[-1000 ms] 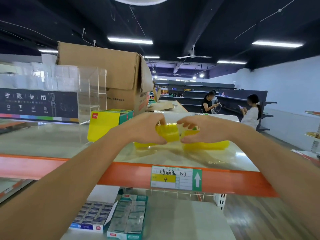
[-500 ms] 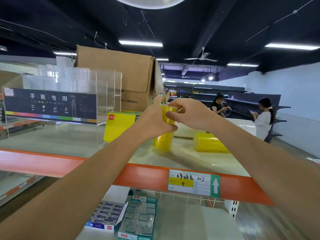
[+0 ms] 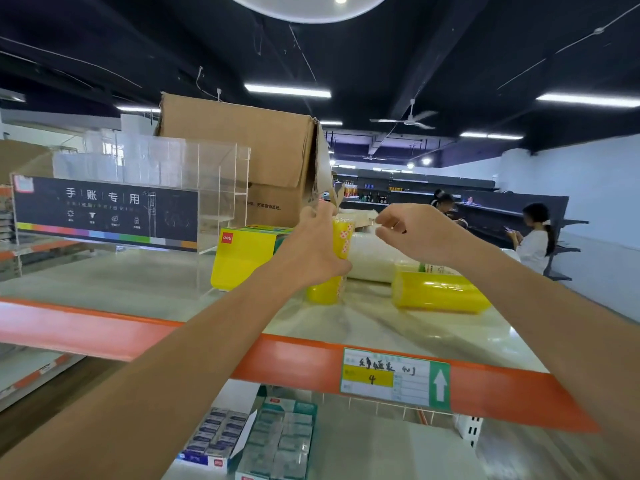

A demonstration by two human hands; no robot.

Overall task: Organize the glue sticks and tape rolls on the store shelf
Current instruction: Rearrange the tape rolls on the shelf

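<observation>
A wrapped stack of yellow tape rolls [image 3: 341,244] stands upright on the top shelf [image 3: 398,327], and my left hand [image 3: 311,247] grips it around the middle. My right hand [image 3: 415,233] hovers just right of the stack's top, fingers curled and pinched, apart from the tape; whether it holds a bit of wrap is unclear. A second wrapped stack of yellow tape rolls [image 3: 438,292] lies on its side to the right. A yellow box [image 3: 242,258] sits left of the upright stack.
A clear acrylic display [image 3: 145,202] and a large cardboard box [image 3: 249,157] stand at the back left. A white roll package [image 3: 374,258] lies behind the tape. Boxes of small goods [image 3: 249,441] sit on the lower shelf. Two people stand far right.
The left hand stood one tape stack upright from lying flat. The right hand has come off its top and drawn slightly right. The other stack stayed lying down.
</observation>
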